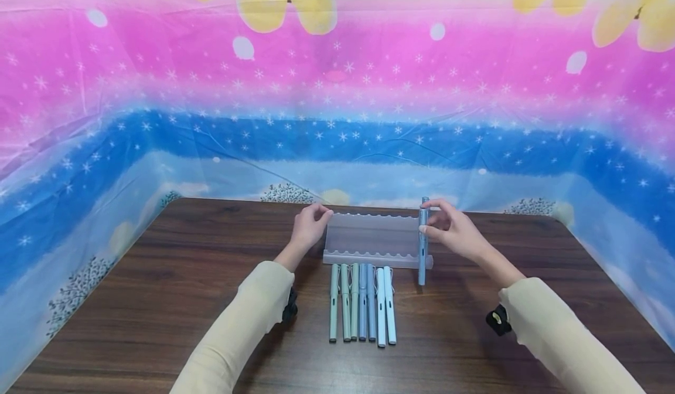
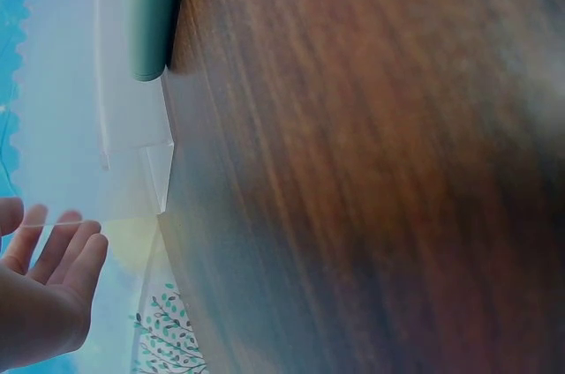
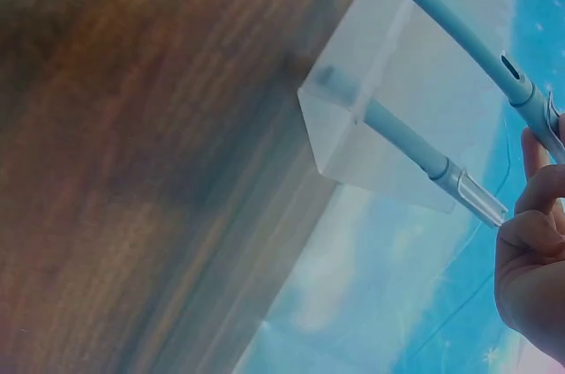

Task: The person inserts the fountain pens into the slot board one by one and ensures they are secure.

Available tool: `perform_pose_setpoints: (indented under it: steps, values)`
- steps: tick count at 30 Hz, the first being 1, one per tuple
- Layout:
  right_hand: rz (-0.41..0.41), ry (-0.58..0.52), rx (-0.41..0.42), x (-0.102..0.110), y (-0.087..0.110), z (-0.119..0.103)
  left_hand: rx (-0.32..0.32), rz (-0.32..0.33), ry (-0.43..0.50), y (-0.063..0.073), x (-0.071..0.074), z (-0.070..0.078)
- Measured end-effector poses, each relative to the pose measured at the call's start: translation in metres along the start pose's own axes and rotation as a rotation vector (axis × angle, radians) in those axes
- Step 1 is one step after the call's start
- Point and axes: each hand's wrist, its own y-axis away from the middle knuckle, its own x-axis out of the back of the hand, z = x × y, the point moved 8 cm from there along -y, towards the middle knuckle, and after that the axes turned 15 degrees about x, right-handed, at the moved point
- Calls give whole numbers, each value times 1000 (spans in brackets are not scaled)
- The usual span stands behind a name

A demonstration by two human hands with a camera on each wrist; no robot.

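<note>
A clear plastic pen stand (image 1: pixel 371 233) with scalloped edges stands near the table's back. At its upper left corner my left hand (image 1: pixel 310 227) pinches the edge; the left wrist view shows those fingers (image 2: pixel 78 255) around the clear sheet. My right hand (image 1: pixel 456 230) grips a blue fountain pen (image 1: pixel 422 253) upright by its cap, before the stand's right end. In the right wrist view a second blue pen (image 3: pixel 406 138) leans in the stand's end slot, mostly hidden behind the held pen in the head view.
Several capped pens lie side by side in front of the stand: green pens (image 1: pixel 345 309), grey-blue pens (image 1: pixel 362 309) and pale blue pens (image 1: pixel 389 312). They lie on the dark wooden table (image 1: pixel 211 265). A patterned cloth (image 1: pixel 337 136) hangs around the back and sides.
</note>
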Motion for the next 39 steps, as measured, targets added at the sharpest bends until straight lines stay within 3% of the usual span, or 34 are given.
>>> perform_pose_setpoints:
  steps: [8, 13, 21, 33, 39]
  values:
    - [43, 8, 17, 9, -11, -6, -12, 6, -7, 1, 0, 1]
    - [75, -17, 27, 12, -17, -25, -8, 8, -3, 1, 0, 0]
    - [127, 64, 61, 16, -22, -39, -5, 6, 2, 1, 0, 0]
    - [192, 137, 192, 12, -18, -35, -1, 3, -4, -2, -1, -1]
    - [167, 148, 159, 4, -15, -3, -3, 6, -5, -1, -1, -1]
